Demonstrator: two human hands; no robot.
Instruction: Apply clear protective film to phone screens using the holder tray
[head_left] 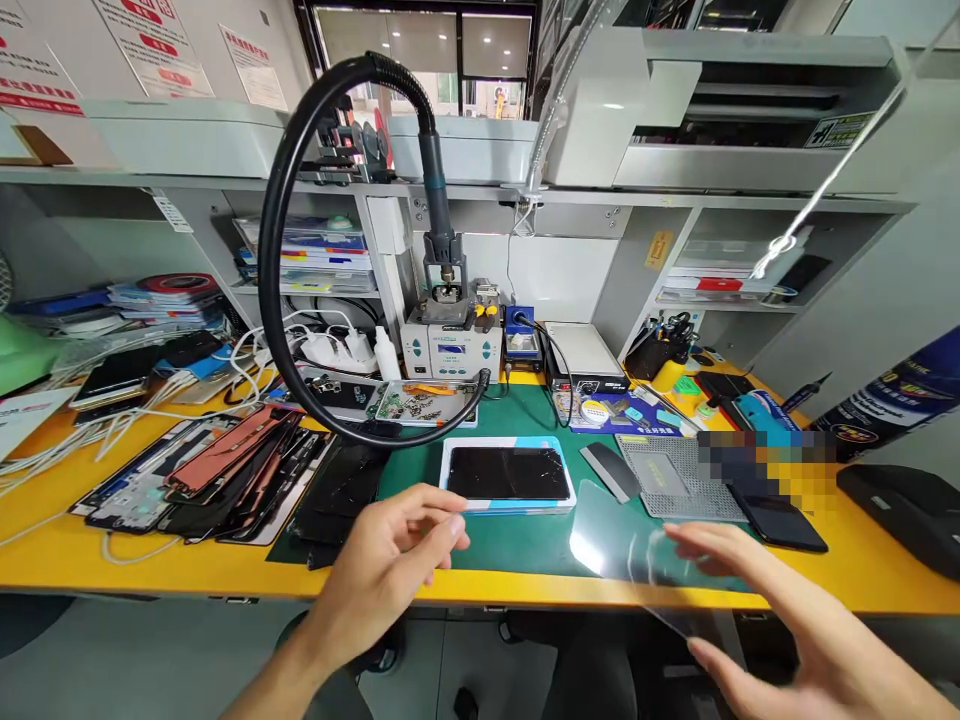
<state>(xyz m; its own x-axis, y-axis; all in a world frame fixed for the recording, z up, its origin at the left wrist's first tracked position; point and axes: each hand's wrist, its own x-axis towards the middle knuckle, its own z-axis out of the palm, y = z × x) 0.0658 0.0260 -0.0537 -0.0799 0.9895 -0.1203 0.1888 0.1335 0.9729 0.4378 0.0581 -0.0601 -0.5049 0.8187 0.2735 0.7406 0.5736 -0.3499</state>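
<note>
My left hand (pixel 394 565) hovers over the front edge of the mat with its fingers loosely curled and the thumb close to them; nothing shows in it. Just beyond it, a phone with a cracked black screen (pixel 510 473) lies on a white and blue box (pixel 517 506). At the right, my right hand (pixel 780 610) spans a clear, thin sheet (pixel 649 585), fingers at one edge and thumb at another. The sheet is tilted over the table edge and partly blurred. Behind it a clear, glossy patch (pixel 592 515) reflects light on the green mat (pixel 525 550).
A hot air station (pixel 454 350) with a looping black hose (pixel 270 250) stands at the back. Stacked phone parts (pixel 217 475) and black pouches (pixel 337 500) lie left. A grey card (pixel 609 472), perforated metal plate (pixel 667 478), dark phone (pixel 780 520) and spray can (pixel 900 390) are right.
</note>
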